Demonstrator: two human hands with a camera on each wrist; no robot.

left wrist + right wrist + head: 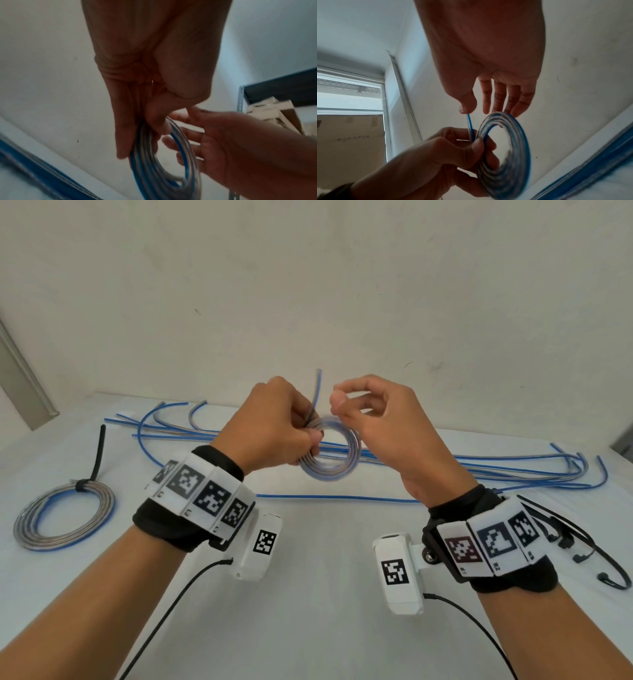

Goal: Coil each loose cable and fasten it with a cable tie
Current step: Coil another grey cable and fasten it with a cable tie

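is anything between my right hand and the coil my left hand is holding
Nothing visible. The right hand is beside the coil, fingers relaxed; in the right wrist view its fingertips reach the coil's upper rim. The left hand grips the opposite side, the free end sticking up.

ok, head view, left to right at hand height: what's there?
Tied coil → left hand gripping the coil in progress → right hand, holding nothing → loose cable ends on the table.

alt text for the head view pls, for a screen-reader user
A left hand grips a small coil of blue-and-grey cable above a white table; the right hand hovers beside it, fingers loosely curled. A tied coil lies left, loose cables behind.
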